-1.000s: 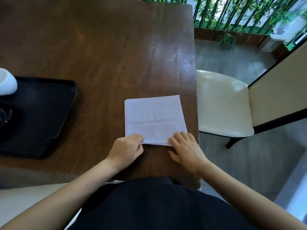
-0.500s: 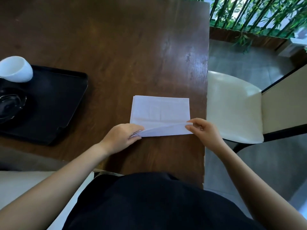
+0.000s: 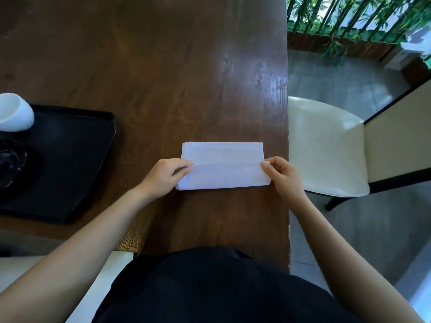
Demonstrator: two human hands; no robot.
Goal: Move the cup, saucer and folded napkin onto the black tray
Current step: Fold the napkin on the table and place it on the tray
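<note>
A white napkin lies on the dark wooden table near its right edge, its near half lifted and folded over toward the far half. My left hand pinches the left end of the raised flap. My right hand pinches the right end. The black tray sits at the left. On it stand a white cup, cut off by the frame, and a dark glass saucer, only partly in view.
A cream chair with a dark frame stands just right of the table. Green bamboo plants line the far right behind a low wooden border. My dark clothing fills the bottom of the view.
Both hands took the napkin's near edge and lifted it away from me, folding the square toward a narrow rectangle. The view shifted, bringing more of the tray and cup in.
</note>
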